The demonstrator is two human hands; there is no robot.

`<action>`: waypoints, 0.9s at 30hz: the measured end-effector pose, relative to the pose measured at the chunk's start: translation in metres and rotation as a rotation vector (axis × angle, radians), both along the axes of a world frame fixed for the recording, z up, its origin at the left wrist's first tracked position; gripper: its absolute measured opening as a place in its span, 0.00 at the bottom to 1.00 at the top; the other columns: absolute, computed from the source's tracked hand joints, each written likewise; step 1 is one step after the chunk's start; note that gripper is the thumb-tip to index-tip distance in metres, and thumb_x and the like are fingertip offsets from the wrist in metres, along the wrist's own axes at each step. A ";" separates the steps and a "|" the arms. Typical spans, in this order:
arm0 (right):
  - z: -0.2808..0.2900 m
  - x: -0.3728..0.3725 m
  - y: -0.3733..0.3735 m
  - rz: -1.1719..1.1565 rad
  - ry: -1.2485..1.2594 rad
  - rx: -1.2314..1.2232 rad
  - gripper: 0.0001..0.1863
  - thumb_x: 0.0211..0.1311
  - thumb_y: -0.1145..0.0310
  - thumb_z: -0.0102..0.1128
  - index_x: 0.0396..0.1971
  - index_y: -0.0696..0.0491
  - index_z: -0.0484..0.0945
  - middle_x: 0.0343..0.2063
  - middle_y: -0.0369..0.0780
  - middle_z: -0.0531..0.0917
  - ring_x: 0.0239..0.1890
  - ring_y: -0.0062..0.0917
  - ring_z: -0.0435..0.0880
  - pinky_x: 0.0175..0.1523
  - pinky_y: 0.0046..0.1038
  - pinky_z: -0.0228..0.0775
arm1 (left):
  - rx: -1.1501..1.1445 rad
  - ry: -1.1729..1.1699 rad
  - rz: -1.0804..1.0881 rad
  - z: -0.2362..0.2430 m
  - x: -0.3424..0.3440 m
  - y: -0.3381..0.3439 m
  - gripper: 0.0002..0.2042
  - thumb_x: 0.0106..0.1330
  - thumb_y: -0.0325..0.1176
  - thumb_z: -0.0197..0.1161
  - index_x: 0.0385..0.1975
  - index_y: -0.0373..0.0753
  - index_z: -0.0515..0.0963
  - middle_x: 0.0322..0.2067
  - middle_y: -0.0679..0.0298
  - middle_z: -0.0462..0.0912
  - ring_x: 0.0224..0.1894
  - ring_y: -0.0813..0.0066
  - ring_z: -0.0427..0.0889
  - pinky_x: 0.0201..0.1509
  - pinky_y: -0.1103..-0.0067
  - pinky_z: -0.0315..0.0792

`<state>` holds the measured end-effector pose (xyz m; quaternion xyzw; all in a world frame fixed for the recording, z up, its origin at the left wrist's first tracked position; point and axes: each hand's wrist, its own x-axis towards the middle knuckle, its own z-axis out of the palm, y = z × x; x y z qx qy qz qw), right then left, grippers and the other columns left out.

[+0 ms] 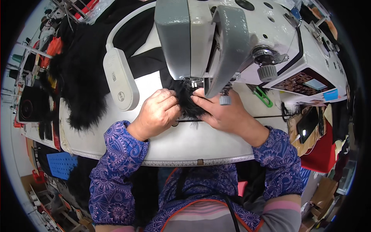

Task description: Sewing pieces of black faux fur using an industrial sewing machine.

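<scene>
My left hand (157, 111) is closed, fingers curled on the left edge of a black furry piece (185, 98) beneath the sewing machine head (200, 46). My right hand (226, 112) grips the fur's right side, its index finger reaching toward the presser foot area. The needle is hidden by the machine and fur. Black fabric (143, 58) runs back from the piece across the white table (150, 150). Green-handled snips (264, 98) lie to the right of my right hand, beside the machine bed.
A white lamp (120, 79) on a curved neck hangs left of the machine. A large black fur heap (81, 96) lies at left. The control panel (305, 83) is at right, above red fabric (322, 150) and materials. A blue perforated basket (61, 164) sits low at left.
</scene>
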<state>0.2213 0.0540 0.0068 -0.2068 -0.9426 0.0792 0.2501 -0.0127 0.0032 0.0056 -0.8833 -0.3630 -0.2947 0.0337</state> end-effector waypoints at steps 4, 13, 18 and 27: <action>0.003 -0.001 -0.003 -0.030 -0.025 0.039 0.24 0.46 0.57 0.71 0.45 0.51 0.81 0.46 0.37 0.80 0.47 0.30 0.77 0.53 0.39 0.67 | -0.054 0.043 -0.007 0.005 -0.001 -0.005 0.10 0.46 0.27 0.67 0.30 0.36 0.80 0.35 0.60 0.80 0.44 0.61 0.80 0.46 0.70 0.74; 0.004 -0.006 -0.011 -0.132 -0.113 -0.001 0.27 0.51 0.52 0.68 0.50 0.49 0.80 0.51 0.36 0.76 0.49 0.33 0.77 0.49 0.37 0.70 | -0.073 0.194 0.338 0.008 -0.004 -0.006 0.16 0.49 0.35 0.68 0.38 0.37 0.80 0.42 0.60 0.80 0.52 0.60 0.75 0.55 0.63 0.66; 0.005 -0.005 -0.009 -0.114 -0.116 0.016 0.26 0.53 0.49 0.67 0.49 0.48 0.80 0.51 0.36 0.75 0.49 0.33 0.77 0.50 0.38 0.69 | 0.016 -0.006 0.049 0.005 -0.009 -0.011 0.13 0.45 0.32 0.70 0.32 0.40 0.81 0.35 0.65 0.80 0.43 0.64 0.78 0.46 0.69 0.72; 0.007 -0.004 -0.010 -0.099 -0.165 -0.047 0.24 0.56 0.47 0.64 0.48 0.47 0.81 0.54 0.35 0.72 0.54 0.32 0.74 0.53 0.44 0.66 | -0.144 -0.111 0.456 0.000 -0.052 0.095 0.07 0.56 0.26 0.64 0.35 0.35 0.79 0.34 0.52 0.80 0.35 0.51 0.81 0.41 0.65 0.74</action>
